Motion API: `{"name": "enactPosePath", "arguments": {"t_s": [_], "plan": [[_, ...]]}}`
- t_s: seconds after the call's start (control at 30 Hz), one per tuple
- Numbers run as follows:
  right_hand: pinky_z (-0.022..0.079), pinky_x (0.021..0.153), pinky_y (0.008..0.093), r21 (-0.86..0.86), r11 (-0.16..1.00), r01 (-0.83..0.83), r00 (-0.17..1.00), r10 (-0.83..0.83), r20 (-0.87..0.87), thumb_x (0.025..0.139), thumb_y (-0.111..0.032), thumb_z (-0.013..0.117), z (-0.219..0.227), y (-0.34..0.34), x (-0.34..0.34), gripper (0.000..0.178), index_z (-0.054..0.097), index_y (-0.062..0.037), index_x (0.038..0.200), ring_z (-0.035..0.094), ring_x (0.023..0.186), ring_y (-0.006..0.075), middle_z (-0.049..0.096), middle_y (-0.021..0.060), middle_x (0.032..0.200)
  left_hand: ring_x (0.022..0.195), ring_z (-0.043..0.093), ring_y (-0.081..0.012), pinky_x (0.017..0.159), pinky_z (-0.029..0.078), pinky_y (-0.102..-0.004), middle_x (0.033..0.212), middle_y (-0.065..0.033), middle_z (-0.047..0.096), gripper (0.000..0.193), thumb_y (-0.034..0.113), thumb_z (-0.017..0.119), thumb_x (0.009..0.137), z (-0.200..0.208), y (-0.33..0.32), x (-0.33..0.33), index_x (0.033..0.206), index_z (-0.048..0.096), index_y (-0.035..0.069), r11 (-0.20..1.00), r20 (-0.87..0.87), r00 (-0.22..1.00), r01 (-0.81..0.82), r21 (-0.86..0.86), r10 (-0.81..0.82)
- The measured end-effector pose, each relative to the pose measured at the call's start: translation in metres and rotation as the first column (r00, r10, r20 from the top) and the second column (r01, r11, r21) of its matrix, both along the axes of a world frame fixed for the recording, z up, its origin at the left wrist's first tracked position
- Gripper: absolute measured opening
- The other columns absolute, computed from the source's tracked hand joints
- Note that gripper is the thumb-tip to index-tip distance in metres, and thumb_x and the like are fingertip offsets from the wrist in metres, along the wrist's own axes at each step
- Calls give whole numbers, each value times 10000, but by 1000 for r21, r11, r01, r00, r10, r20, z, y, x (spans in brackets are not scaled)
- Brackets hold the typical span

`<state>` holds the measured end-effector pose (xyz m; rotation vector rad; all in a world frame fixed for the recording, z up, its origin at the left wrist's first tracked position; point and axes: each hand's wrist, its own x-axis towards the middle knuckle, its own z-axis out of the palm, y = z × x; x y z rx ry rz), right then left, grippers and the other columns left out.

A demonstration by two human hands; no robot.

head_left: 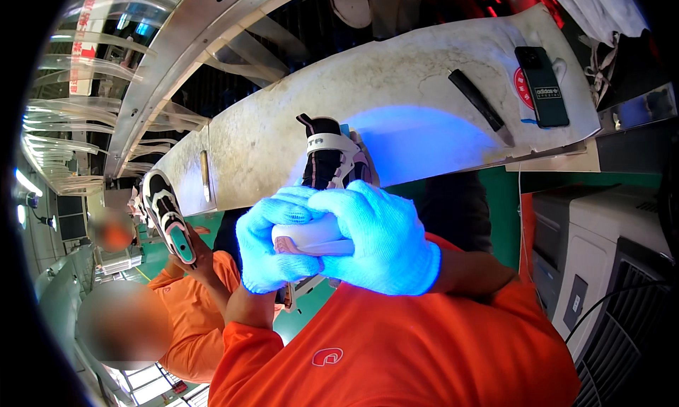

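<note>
A black and white sneaker (327,168) is gripped between my two hands, its pale toe end towards me and its strap and heel loop pointing away over the table edge. My left hand (276,234), in a knit glove lit bright blue, wraps the toe from the left. On the other side, my right hand (382,234) in a matching glove closes over the front of the shoe, thumb and fingers bent round it. Fingertips of both hands meet above the toe. Much of the shoe's middle is hidden by the gloves.
A long stained worktable (262,120) crosses ahead, bearing a black-handled tool (477,103), a dark phone (541,89) and a slim tool (205,175). At left, a co-worker in orange (191,315) holds another sneaker (166,212). A grey machine (601,244) stands right; clear strips (78,117) hang left.
</note>
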<state>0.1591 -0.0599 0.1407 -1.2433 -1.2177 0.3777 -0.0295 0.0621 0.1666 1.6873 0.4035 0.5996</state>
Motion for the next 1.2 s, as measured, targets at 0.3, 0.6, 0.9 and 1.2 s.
{"name": "enactPosePath", "arguments": {"t_s": [0.3,0.6,0.9,1.2], "plan": [[640,791,497,-74,995,-73,997,72,-19,809,-373,984,-4,10,-7,670,677,-142,1358,751,965,355,675,125,1118,1235,715,-371,1107,530,-525,1194,-195,789,588,150,1041,653,-4,14,-11,1132,725,20,985,49,999,18,-172,-9],[636,754,470,21,1000,-13,1000,13,17,759,-409,998,-19,16,-19,754,647,-132,1367,728,964,316,654,107,1096,1126,765,-269,966,632,-421,1241,-169,756,512,96,1018,773,49,-6,6,1099,625,51,995,-333,938,-101,-12,91],[625,759,457,-16,999,32,969,-35,-245,742,-301,1037,-64,-24,-22,830,590,-63,1399,723,952,345,653,143,1131,1290,693,-345,1220,480,-559,1189,-158,755,554,206,1026,716,43,-12,13,1074,636,43,984,-317,936,-111,138,150],[587,698,475,134,990,35,971,-2,-240,742,-220,1011,-65,-13,-22,764,622,-91,1387,728,891,324,694,102,1053,1215,720,-338,1190,504,-550,1145,-146,753,532,189,1011,703,46,-5,15,1055,635,55,986,-352,927,-85,143,131]]}}
